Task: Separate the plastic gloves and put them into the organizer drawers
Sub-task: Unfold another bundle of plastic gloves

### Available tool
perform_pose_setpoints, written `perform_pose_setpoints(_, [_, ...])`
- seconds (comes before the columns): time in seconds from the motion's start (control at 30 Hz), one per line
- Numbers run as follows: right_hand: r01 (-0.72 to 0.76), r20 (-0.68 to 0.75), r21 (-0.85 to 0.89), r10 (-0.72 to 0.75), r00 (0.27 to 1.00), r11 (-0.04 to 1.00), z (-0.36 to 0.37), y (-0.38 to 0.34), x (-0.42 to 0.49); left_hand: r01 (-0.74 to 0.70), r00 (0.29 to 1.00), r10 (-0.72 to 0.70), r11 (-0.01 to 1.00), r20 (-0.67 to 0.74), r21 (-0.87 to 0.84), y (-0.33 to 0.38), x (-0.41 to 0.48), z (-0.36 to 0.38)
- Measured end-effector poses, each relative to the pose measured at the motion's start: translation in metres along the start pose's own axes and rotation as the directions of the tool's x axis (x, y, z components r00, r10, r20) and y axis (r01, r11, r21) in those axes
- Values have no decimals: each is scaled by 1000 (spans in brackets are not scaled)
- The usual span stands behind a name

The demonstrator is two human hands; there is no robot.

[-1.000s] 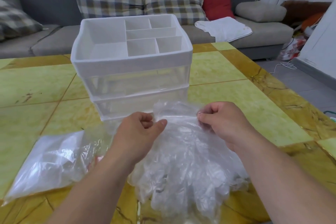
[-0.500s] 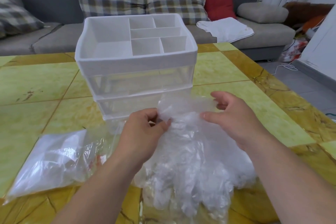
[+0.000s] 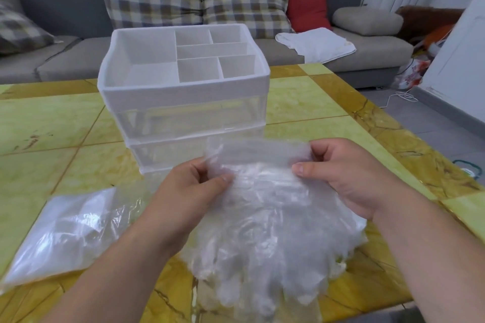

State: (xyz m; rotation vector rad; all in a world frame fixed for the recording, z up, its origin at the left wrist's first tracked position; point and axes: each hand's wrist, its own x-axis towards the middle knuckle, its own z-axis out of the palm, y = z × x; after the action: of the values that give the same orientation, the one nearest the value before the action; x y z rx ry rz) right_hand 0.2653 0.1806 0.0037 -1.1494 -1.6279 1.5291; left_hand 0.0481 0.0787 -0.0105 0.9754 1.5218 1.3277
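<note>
A thick stack of clear plastic gloves (image 3: 267, 231) lies on the yellow table just in front of me, finger ends toward me. My left hand (image 3: 189, 191) pinches the cuff edge at its left. My right hand (image 3: 346, 173) pinches the same cuff at its right, and the top layer is stretched between them. Behind the gloves stands the white organizer (image 3: 183, 97), with a divided open tray on top and two clear drawers below, both pushed in.
A clear plastic bag (image 3: 65, 228) lies flat on the table at the left. The yellow tiled table (image 3: 47, 123) spreads around the organizer. A grey sofa (image 3: 65, 60) with plaid cushions and a white cloth (image 3: 317, 43) sits behind it.
My hands have drawn apart along the cuff, and the top glove layer is now pulled up and stretched wide between them. The view has drawn closer to the organizer.
</note>
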Motion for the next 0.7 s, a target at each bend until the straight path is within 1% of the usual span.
perform_pose_setpoints(0.07, [-38, 18, -19, 38, 999, 999, 2, -1, -2, 114, 992, -109, 991, 67, -74, 4, -3, 3])
perform_pose_setpoints(0.1, [-58, 21, -41, 59, 998, 997, 3, -2, -2, 166, 984, -158, 980, 76, -107, 5, -3, 5])
perform_pose_setpoints(0.17, [-96, 27, -80, 98, 995, 992, 6, -1, -3, 222, 975, -218, 962, 42, -160, 4, -2, 9])
perform_pose_setpoints(0.2, [-111, 33, -83, 114, 993, 990, 7, -1, -3, 219, 975, -220, 961, 13, -169, 4, -2, 10])
perform_pose_setpoints(0.27, [-144, 50, -89, 149, 988, 986, 7, -1, -3, 165, 985, -171, 976, -33, -140, 3, 0, 13])
perform_pose_setpoints(0.37, [-168, 104, -235, 197, 975, 957, 6, -2, -5, 38, 997, -42, 997, -64, -70, 1, 4, 12])
perform_pose_setpoints(0.4, [-155, 124, -267, 194, 973, 951, 6, -2, -5, 5, 998, -8, 999, -68, -53, 2, 5, 11])
perform_pose_setpoints(0.43, [-139, 141, -258, 179, 974, 956, 5, 1, -5, -29, 997, 27, 999, -71, -23, 2, 6, 10])
perform_pose_setpoints(0.5, [-119, 130, -245, 154, 980, 962, 0, 3, -2, -106, 990, 113, 991, -86, 80, 6, 4, 8])
perform_pose_setpoints(0.57, [-104, 135, -268, 145, 980, 958, -6, 4, 1, -147, 981, 163, 977, -104, 154, 9, 2, 7])
perform_pose_setpoints(0.63, [-94, 171, -293, 149, 974, 952, -9, 1, 0, -165, 981, 181, 970, -75, 177, 12, 1, 7])
perform_pose_setpoints(0.7, [-57, 196, -248, 108, 975, 967, -8, -5, -4, -191, 980, 200, 961, -24, 198, 14, -1, 8])
